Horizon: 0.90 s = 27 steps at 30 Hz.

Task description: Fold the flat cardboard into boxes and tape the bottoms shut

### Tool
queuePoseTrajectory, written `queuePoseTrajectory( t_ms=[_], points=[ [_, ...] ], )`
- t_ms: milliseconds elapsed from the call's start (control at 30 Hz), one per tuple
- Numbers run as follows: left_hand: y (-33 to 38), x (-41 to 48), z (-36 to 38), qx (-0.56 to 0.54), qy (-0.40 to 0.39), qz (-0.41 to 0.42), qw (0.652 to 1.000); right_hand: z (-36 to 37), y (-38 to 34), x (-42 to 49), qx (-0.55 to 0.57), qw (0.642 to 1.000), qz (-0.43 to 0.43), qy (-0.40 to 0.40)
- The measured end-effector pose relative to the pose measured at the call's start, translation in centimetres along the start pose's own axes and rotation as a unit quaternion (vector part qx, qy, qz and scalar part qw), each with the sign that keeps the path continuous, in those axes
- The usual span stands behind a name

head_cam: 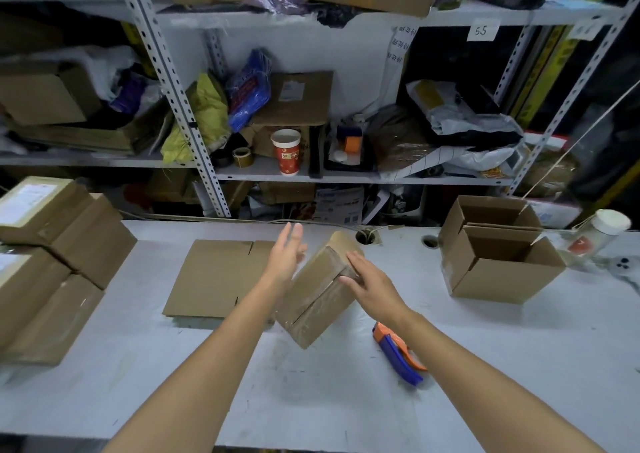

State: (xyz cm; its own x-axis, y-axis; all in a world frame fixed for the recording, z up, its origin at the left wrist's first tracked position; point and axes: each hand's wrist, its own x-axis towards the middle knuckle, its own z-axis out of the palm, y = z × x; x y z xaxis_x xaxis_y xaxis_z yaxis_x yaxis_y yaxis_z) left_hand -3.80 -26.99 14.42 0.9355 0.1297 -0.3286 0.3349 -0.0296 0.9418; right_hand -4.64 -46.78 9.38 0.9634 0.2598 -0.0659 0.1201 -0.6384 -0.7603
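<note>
Right hand (pixel 372 284) flat, fingers (pixel 353 262) pressing tape (pixel 322 291) on the box (pixel 311 317); left hand (pixel 285 257) spread, empty; best smooth firmly past the fingertips

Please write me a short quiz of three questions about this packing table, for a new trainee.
1. True or false: the tape dispenser lies on the table, and no hand holds it.
2. Which hand rests flat on the upturned face of the taped box? A) the left B) the right C) neither
3. How many open cardboard boxes stand at the right end of the table?

Key: 1 true; 2 B, the right hand; 3 two.
</note>
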Motion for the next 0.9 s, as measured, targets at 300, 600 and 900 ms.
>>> queuePoseTrajectory(
  t_ms=[300, 600, 900],
  points=[
    [-2.3, -1.6, -3.1, 0.035, 0.049, -0.165, 0.984, -2.6, 0.8, 0.2, 0.149, 0.985, 0.041, 0.080],
    [-2.3, -0.4, -3.3, -0.034, 0.111, -0.107, 0.987, -2.5, 1.5, -0.8, 0.041, 0.998, 0.014, 0.048],
    [-2.4, -1.3, -2.0, 0.065, 0.074, 0.059, 0.993, -4.7, -0.6, 1.2, 0.296, 0.929, 0.212, 0.066]
  ],
)
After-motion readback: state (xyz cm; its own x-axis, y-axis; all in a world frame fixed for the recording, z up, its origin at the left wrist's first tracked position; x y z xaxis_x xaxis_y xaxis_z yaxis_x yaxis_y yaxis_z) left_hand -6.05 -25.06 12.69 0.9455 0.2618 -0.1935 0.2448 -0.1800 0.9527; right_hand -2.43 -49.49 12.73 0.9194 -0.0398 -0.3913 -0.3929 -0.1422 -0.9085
